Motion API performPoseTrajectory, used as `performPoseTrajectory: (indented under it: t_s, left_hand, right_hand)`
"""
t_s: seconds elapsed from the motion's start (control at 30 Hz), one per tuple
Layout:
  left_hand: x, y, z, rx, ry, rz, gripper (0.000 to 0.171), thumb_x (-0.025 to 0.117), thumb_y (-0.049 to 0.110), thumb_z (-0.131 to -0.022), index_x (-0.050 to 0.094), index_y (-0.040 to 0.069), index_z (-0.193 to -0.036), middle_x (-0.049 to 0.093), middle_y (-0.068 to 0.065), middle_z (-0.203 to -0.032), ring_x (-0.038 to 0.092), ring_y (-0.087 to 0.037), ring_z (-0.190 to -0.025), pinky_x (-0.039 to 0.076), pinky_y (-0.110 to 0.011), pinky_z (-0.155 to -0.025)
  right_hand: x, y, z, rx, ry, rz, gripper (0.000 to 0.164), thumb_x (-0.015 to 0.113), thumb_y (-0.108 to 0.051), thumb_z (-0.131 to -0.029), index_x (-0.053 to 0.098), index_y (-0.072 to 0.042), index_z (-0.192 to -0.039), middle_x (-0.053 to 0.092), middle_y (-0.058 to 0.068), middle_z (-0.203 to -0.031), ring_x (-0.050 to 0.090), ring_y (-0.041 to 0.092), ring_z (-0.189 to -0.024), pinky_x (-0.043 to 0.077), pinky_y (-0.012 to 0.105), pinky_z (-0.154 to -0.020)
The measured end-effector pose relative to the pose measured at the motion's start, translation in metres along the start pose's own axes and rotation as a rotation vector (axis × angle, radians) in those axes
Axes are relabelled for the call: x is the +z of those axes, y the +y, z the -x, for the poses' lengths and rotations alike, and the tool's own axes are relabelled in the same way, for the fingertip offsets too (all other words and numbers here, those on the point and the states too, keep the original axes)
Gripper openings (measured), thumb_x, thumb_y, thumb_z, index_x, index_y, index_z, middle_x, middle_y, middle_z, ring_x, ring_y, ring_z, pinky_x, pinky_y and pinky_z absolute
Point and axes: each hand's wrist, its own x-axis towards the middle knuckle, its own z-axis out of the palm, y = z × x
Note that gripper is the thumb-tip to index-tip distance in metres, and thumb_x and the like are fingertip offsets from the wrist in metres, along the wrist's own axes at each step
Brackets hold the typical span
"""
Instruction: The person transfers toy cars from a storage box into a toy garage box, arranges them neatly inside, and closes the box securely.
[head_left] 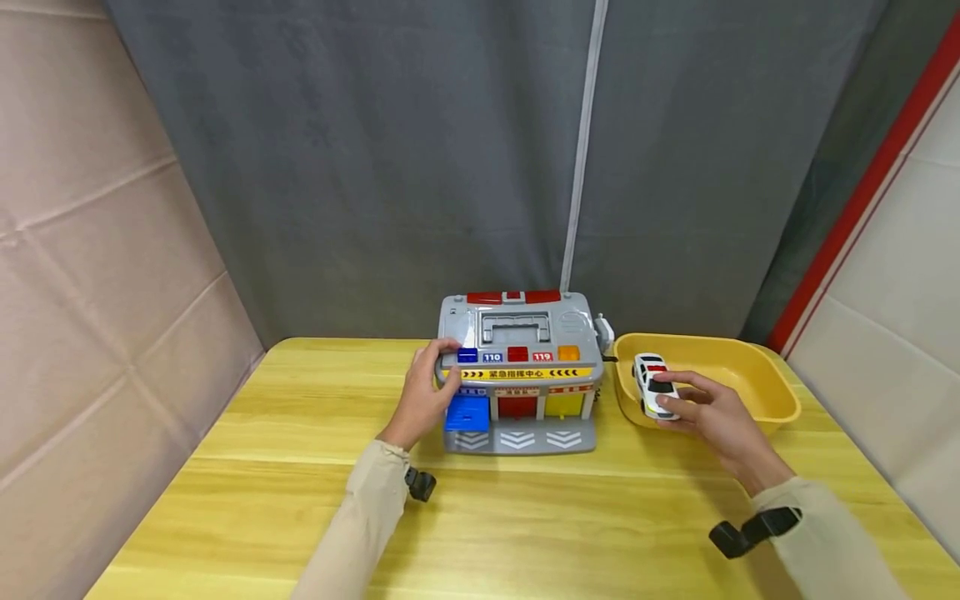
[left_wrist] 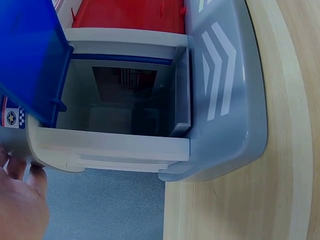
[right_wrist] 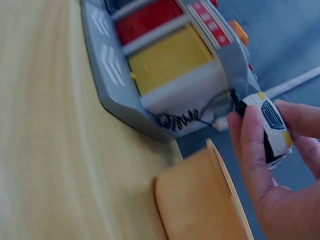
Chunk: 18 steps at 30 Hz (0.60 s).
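Observation:
A grey toy garage with a carry handle stands towards the back of the table. My left hand grips the left end of its roof, thumb at the front and fingers on top. Below that hand, the blue door is swung up, and the left wrist view looks into the bay behind it. The red door and the yellow door are down. Between thumb and fingers, my right hand holds a white toy car with a red roof light, above the left part of a yellow bin.
The yellow bin sits right of the garage. A coiled black cord hangs at the garage's right side, near a small white piece. Wooden tabletop lies in front; a grey curtain hangs behind.

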Motion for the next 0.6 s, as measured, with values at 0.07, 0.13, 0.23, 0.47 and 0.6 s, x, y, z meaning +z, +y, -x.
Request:
performPoseTrajectory:
  t_s: [0.07, 0.13, 0.23, 0.47, 0.6]
  left_hand:
    - [0.002, 0.0, 0.0, 0.003, 0.003, -0.002, 0.033, 0.054, 0.019, -0.099, 0.053, 0.017, -0.132, 0.058, -0.006, -0.136, 0.044, -0.024, -0.122, 0.038, -0.049, -0.112]
    - [0.002, 0.001, 0.0, 0.004, 0.005, 0.0, 0.033, 0.054, 0.019, -0.099, 0.053, 0.017, -0.132, 0.058, -0.005, -0.136, 0.044, -0.024, -0.122, 0.038, -0.05, -0.112]
    - [0.003, 0.002, 0.0, 0.007, 0.003, -0.007, 0.033, 0.053, 0.019, -0.099, 0.053, 0.016, -0.132, 0.058, -0.006, -0.136, 0.043, -0.024, -0.122, 0.038, -0.05, -0.112]
    - [0.003, 0.002, 0.0, 0.016, 0.008, -0.011, 0.034, 0.054, 0.019, -0.099, 0.053, 0.015, -0.133, 0.058, -0.006, -0.136, 0.044, -0.024, -0.122, 0.038, -0.049, -0.111]
    - [0.003, 0.001, 0.0, 0.022, 0.017, -0.021, 0.034, 0.054, 0.018, -0.099, 0.053, 0.016, -0.133, 0.058, -0.006, -0.136, 0.044, -0.024, -0.123, 0.037, -0.05, -0.112]
  right_hand:
    - [0.005, 0.002, 0.005, -0.015, 0.021, 0.009, 0.034, 0.07, -0.02, -0.094, 0.066, -0.025, -0.128, 0.045, 0.015, -0.129, 0.06, 0.016, -0.097, 0.061, 0.028, -0.083]
    - [0.01, 0.004, 0.01, -0.024, 0.031, 0.012, 0.034, 0.071, -0.018, -0.093, 0.067, -0.022, -0.127, 0.045, 0.016, -0.13, 0.06, 0.017, -0.098, 0.061, 0.029, -0.083]
    - [0.018, 0.008, 0.017, -0.028, 0.033, 0.013, 0.033, 0.071, -0.014, -0.093, 0.068, -0.019, -0.126, 0.046, 0.018, -0.132, 0.06, 0.016, -0.099, 0.062, 0.031, -0.083]
    - [0.028, 0.02, 0.032, -0.027, -0.002, -0.013, 0.031, 0.072, -0.005, -0.09, 0.072, -0.019, -0.117, 0.055, 0.012, -0.117, 0.064, 0.016, -0.093, 0.062, 0.033, -0.08]
    - [0.036, 0.023, 0.036, 0.003, -0.035, -0.025, 0.029, 0.072, -0.005, -0.09, 0.072, -0.017, -0.117, 0.052, 0.015, -0.12, 0.063, 0.019, -0.094, 0.062, 0.034, -0.08]
